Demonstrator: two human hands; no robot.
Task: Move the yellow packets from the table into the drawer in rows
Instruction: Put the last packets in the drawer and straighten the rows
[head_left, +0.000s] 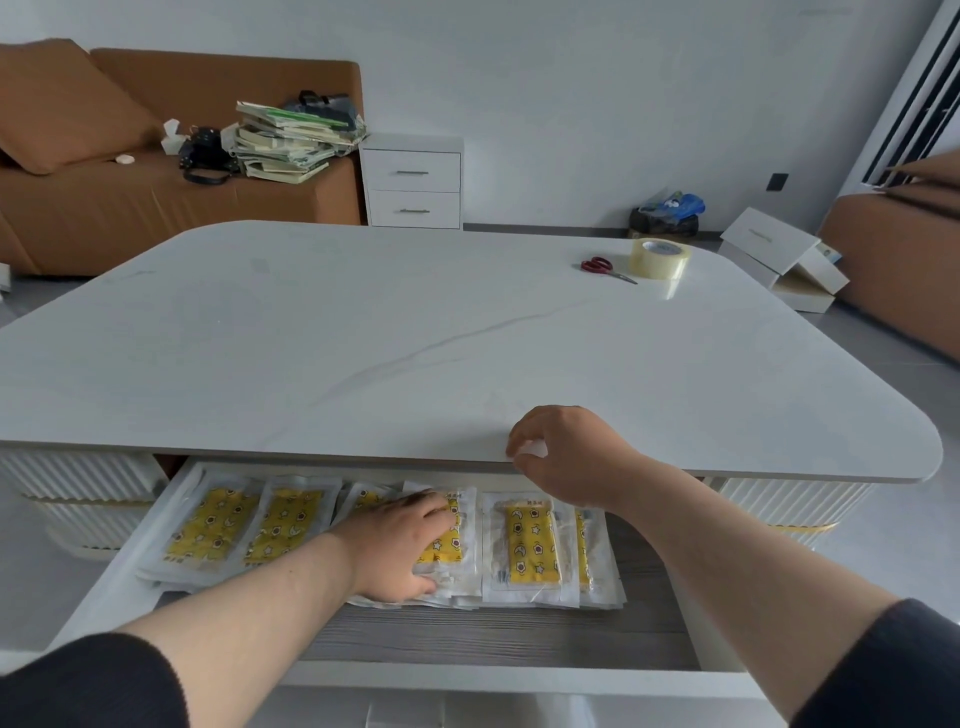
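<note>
Handling the yellow packets (532, 543): judge them light, thin and floppy. Each is a yellow pad sealed in a clear, glossy sleeve with a wide flat border. They will likely slide over one another, so press flat rather than squeeze.
Taking hold: pinch the clear border at a short end, or lay your fingers flat on the face and slide it. Avoid creasing the yellow middle.
Your left hand (405, 545): released and lying flat, fingers straight, pressing on a packet in the middle of the row.
Your right hand (561, 457): up at the near edge of the desk (415, 338), fingers curled. A pale patch shows between thumb and fingers, and you cannot tell whether it grips anything.
Packets' place: all those in view lie in the open drawer (467, 639), under and to either side of your left hand and below your right, in overlapping stacks set side by side.
Beyond your right hand: scissors (602, 266) and a tape roll (660, 258) lie well off, farther along the desk.
Drawer floor: a bare wood-grain strip runs between the packets and your forearms, probably room for another row.
</note>
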